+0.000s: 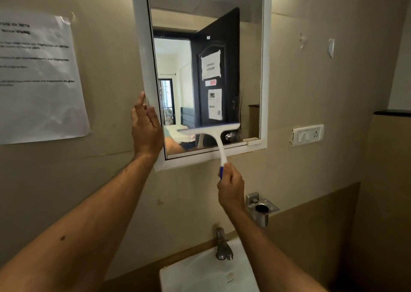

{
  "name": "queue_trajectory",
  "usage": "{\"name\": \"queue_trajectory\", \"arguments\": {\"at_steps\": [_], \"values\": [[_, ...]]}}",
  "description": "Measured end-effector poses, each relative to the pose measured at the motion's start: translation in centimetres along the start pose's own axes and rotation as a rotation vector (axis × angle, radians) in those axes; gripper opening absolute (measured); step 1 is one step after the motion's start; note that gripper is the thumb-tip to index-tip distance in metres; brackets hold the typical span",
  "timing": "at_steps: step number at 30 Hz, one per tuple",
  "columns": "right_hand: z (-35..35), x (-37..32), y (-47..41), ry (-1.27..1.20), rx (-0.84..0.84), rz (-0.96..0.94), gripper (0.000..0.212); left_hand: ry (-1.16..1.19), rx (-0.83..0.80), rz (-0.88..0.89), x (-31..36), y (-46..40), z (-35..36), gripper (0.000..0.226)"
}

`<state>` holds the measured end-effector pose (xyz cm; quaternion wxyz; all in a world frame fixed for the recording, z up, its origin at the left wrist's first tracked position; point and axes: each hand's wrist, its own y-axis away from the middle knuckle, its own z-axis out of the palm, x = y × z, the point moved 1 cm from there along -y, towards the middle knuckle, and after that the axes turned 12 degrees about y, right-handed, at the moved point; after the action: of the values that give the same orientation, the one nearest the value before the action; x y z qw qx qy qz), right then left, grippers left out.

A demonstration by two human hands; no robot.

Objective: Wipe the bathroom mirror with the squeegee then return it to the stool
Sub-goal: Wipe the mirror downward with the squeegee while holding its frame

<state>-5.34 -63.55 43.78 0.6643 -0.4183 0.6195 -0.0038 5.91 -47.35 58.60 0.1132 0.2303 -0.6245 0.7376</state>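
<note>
A white-framed mirror [142,47] hangs on the beige wall and reflects a dark door with papers on it. My right hand [231,186] grips the blue end of a white squeegee [213,132]. Its blade lies across the lower part of the glass, tilted slightly. My left hand [145,127] rests flat against the mirror frame's left edge near the bottom corner, fingers extended. The stool is not in view.
A white sink [200,274] with a metal tap [222,245] sits below. A chrome holder [261,209] is fixed to the wall at the right, and above it a switch plate [308,135]. A printed sheet [37,76] is taped to the wall at the left.
</note>
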Motion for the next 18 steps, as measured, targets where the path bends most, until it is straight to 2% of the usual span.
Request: {"name": "queue_trajectory", "arguments": {"at_steps": [3, 6, 10, 14, 18], "values": [[-0.8, 0.9, -0.1, -0.022, 0.008, 0.001, 0.040, 0.010, -0.010, 0.043, 1.1, -1.3, -0.1, 0.041], [-1.6, -3.0, -3.6, -0.125, 0.036, 0.036, 0.042, 0.048, 0.008, 0.086, 2.4, -3.8, 0.6, 0.040], [-2.2, -7.9, -9.1, -0.091, 0.082, 0.001, 0.035, 0.048, 0.097, 0.088, 3.8, -6.2, 1.8, 0.034], [-1.8, -5.9, -8.9, -0.049, 0.054, 0.038, 0.046, 0.052, 0.100, 0.041, 3.7, -6.1, 2.3, 0.032], [-2.5, -3.5, -6.4, -0.092, 0.000, 0.010, 0.034, 0.046, 0.124, 0.038, 3.4, -5.8, 2.5, 0.033]]}}
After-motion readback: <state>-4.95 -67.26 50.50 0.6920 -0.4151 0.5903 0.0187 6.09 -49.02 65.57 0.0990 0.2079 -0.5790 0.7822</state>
